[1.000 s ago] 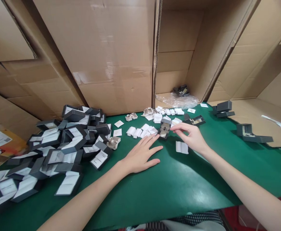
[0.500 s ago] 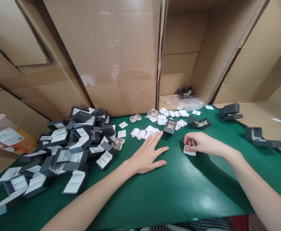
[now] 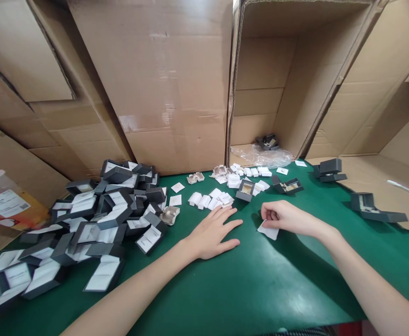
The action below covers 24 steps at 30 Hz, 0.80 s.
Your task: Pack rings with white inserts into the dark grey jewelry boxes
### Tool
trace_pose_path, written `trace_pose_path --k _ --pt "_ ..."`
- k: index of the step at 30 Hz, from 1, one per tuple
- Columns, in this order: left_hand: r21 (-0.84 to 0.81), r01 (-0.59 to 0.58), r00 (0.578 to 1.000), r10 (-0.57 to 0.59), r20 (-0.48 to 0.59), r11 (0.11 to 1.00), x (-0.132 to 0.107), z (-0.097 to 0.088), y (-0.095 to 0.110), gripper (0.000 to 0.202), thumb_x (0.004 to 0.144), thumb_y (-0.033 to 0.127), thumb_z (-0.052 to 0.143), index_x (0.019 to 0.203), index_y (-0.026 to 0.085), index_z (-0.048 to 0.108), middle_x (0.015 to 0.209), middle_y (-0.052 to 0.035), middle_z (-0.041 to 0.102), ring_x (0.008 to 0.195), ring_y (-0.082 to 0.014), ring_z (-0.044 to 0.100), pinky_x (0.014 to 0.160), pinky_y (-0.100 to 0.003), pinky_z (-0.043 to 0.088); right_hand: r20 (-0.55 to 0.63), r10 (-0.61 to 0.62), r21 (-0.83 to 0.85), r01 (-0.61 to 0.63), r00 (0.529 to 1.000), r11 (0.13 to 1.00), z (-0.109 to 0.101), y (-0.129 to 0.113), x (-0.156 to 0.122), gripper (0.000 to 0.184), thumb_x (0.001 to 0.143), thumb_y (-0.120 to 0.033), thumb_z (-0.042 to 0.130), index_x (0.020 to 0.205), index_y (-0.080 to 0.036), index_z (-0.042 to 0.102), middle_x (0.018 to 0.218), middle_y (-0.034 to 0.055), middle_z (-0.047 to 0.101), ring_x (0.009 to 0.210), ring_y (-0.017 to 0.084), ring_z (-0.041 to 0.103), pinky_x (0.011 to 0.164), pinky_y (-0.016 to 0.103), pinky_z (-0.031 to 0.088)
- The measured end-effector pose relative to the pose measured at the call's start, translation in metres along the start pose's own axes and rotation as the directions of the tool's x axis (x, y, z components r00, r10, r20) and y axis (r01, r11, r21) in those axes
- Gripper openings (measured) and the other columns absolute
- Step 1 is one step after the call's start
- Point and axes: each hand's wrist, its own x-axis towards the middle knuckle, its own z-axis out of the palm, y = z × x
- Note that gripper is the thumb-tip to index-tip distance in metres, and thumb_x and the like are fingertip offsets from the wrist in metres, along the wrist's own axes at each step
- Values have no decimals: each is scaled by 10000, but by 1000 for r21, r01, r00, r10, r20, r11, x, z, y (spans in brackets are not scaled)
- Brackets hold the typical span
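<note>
A right hand pinches a white paper slip above a green table, the pick-up apparently in hand.
The right hand (image 3: 284, 217) has its fingers curled in, thumb and fingertips closed on the paper slip (image 3: 269, 232), which sits at about 7 o'clock from the hand, tilted; whether its lower edge touches the table (image 3: 246, 294) is unclear. Moving the slip seems to call for a steady pinch near its edge. The left hand (image 3: 209, 235) lies palm down, fingers spread, holding nothing, with white pieces (image 3: 215, 199) just beyond its fingertips at 12 o'clock. A small open box (image 3: 245, 190) stands near the right hand, at 10 o'clock.
</note>
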Motion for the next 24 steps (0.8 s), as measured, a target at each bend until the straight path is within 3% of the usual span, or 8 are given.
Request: trace_pose_path --k 3,6,9,11,13,15,19,24 --pt "-3 8 1000 -8 -4 1000 -1 0 0 504 924 489 374 1367 250 410 1495 -73 299 1407 -264 191 1155 -481 179 0 -25 46 25 1000 999 -2 -5 -2 249 787 -438 573 747 -193 552 663 2 564 595 141 502 539 255 393" --pt "-4 12 1000 -12 -3 1000 -1 0 0 503 924 491 373 1363 248 417 1496 -75 298 1409 -261 188 1156 -478 174 -158 -89 49 98 983 994 -3 -10 -1 265 813 -460 553 758 -201 567 788 32 603 704 169 548 649 300 446" --pt "-4 6 1000 -6 -19 1000 -1 1 0 502 921 487 388 1357 242 427 1491 -81 308 1402 -266 207 1154 -477 173 -399 -179 12 200 899 980 4 -13 3 235 827 -439 552 764 -214 576 1074 70 582 990 224 548 848 368 439" --pt "-1 2 999 -2 -32 1000 -2 1 0 498 919 480 397 1355 242 427 1484 -85 321 1393 -275 231 1150 -484 181 -463 -218 -18 236 859 971 12 -14 7 209 834 -415 551 759 -222 577 1213 67 529 1137 251 486 952 413 386" --pt "3 0 999 0 -46 1000 -3 1 1 496 914 479 408 1349 241 428 1475 -91 335 1384 -286 252 1141 -494 198 -428 -243 -33 253 871 967 21 -15 12 206 840 -410 546 751 -226 572 1217 65 539 1158 262 475 984 441 358" --pt "4 2 997 -1 -75 1000 -4 1 3 485 900 470 443 1322 230 445 1446 -106 370 1374 -295 267 1128 -495 231 -356 -251 -13 264 900 964 28 -16 14 212 847 -421 537 760 -230 566 1097 73 598 1078 258 519 938 437 395" --pt "-19 35 985 -37 -170 999 -6 1 6 402 846 343 547 1217 200 482 1295 -131 459 1275 -287 390 1029 -435 393 -277 -237 57 262 931 963 32 -18 14 216 848 -432 537 774 -230 555 932 64 622 933 235 560 845 397 449" --pt "-15 67 976 -69 -207 998 -8 -1 7 412 834 235 532 1235 207 439 1307 -134 405 1243 -274 400 982 -408 436 -199 -187 131 216 962 968 29 -22 11 230 831 -440 555 759 -223 575 887 51 619 847 217 572 820 381 454"
